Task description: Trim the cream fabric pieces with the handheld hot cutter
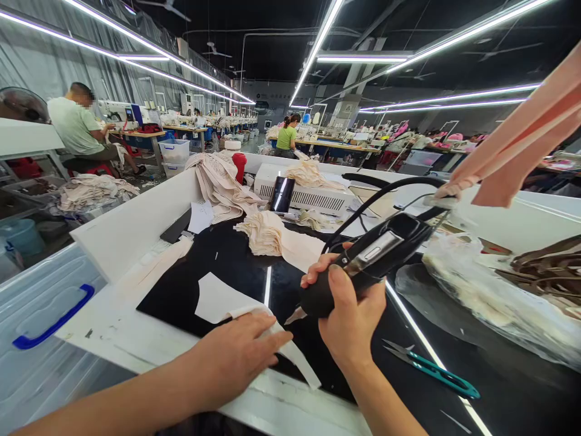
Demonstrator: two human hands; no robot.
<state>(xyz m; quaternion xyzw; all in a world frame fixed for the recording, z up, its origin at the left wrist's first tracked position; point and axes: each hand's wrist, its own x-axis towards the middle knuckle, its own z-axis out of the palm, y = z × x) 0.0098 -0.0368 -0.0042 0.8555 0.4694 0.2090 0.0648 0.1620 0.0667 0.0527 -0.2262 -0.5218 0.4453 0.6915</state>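
My left hand (242,354) lies with its fingers stretched out over a curved cream fabric piece (222,298), pressing on its middle. The piece rests on the black tabletop (181,297), its narrow end running toward the front edge. In my right hand (349,309) is a black corded handheld power tool (385,242), gripped round its body and tilted. Its pale pointed tip (296,315) sits just right of my left fingertips. Pink fabric strips (512,151) are tied to the tool's upper end. A pile of cream fabric pieces (263,233) lies beyond my hands.
Teal-handled thread snips (436,366) lie at the right, near a plastic bag (481,290). Behind stand a phone (281,194), a vented white box (318,198) and draped printed fabric (222,181). A clear bin (40,339) is at left. Co-workers sit farther back.
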